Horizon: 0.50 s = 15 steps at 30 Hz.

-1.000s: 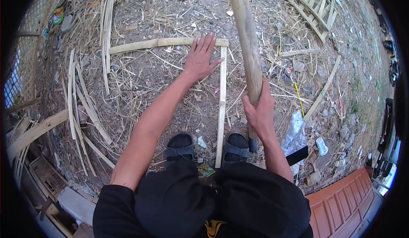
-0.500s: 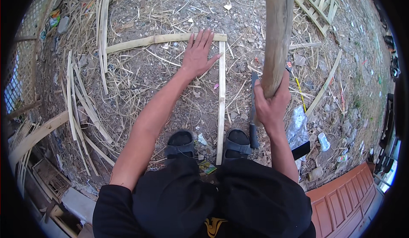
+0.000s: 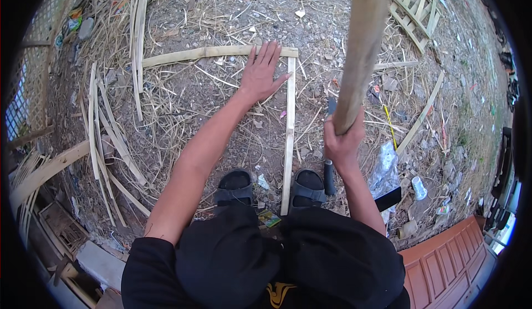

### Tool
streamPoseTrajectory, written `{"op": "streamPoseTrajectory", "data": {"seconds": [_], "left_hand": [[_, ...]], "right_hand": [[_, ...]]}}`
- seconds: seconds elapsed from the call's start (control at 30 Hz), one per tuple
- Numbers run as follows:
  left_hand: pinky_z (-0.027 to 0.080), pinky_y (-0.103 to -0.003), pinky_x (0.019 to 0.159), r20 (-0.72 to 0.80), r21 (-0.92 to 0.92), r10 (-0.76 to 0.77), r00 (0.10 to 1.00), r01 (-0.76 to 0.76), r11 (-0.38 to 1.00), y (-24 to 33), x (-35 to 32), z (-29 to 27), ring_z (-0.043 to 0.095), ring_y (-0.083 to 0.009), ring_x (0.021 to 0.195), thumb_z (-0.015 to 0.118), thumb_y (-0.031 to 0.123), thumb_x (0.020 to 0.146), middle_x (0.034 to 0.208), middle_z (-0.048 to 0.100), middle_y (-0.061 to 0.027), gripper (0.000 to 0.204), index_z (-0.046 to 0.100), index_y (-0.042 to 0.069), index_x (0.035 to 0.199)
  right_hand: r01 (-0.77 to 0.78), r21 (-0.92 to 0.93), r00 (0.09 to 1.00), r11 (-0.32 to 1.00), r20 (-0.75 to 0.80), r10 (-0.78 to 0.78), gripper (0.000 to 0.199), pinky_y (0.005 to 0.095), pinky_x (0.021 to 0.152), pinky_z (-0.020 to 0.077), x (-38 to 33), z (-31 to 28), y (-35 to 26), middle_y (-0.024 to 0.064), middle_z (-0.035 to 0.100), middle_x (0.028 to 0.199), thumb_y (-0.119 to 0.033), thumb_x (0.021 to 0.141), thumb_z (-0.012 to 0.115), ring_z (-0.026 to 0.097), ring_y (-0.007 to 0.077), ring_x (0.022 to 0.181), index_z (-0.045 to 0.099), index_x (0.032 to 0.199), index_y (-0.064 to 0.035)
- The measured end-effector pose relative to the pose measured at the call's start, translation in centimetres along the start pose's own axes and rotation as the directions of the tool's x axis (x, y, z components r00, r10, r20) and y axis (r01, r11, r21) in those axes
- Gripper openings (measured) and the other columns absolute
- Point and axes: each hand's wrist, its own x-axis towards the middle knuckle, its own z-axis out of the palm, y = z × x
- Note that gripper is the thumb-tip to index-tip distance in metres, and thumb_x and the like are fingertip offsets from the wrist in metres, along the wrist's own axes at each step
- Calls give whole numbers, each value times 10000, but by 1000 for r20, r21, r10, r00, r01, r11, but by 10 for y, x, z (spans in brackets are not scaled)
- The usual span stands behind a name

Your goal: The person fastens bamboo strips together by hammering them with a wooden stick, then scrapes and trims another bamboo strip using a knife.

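My left hand lies spread on a flat wooden strip that runs crosswise on the ground. At its right end this strip meets a second strip, which runs back toward me between my sandals and forms a corner. My right hand is wrapped round the lower end of a thick wooden stick, raised and tilted up past the upper edge of view. Below and behind that hand lies a large knife with a dark handle, its blade partly hidden by the fist.
Several loose strips lie at the left beside a plank. A slatted wooden lattice rests at the far right. Near my right forearm are a plastic bag, a black phone-like slab and a white cup. A reddish panelled door is at lower right.
My right hand has moved slightly left and nearer to me, with the stick tilting a little more to the right at its top. The left hand stays on the crosswise strip.
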Motion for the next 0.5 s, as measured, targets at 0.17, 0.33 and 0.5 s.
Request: {"op": "streamPoseTrajectory", "data": {"seconds": [0.17, 0.33, 0.5], "left_hand": [[63, -492, 1258, 46, -3, -9, 999, 9, 1000, 8, 2, 11, 134, -309, 1551, 444, 604, 990, 1654, 216, -150, 853, 239, 23, 1580], [67, -494, 1258, 25, 17, -12, 1000, 12, 1000, -8, -4, -1, 134, -311, 1550, 439, 603, 992, 1654, 216, -154, 853, 238, 18, 1579], [71, -493, 1257, -15, 0, 9, 1000, -9, 1000, 8, 8, 8, 145, -311, 1548, 433, 602, 995, 1650, 226, -156, 848, 244, 14, 1576]], "right_hand": [[-231, -427, 920, 874, 196, 339, 382, 505, 650, 514, -22, -4, 47, 301, 638, 756, -173, 833, 656, 678, 471, 737, 499, 1124, 18], [-146, -7, 989, 989, -16, 145, 353, 456, 620, 506, 22, -20, -16, 260, 614, 722, -165, 829, 672, 659, 365, 644, 507, 1076, 25], [-168, -210, 977, 963, 95, 191, 377, 503, 645, 517, -23, -10, 33, 295, 652, 777, -178, 811, 685, 675, 470, 721, 503, 1072, 24]]}}
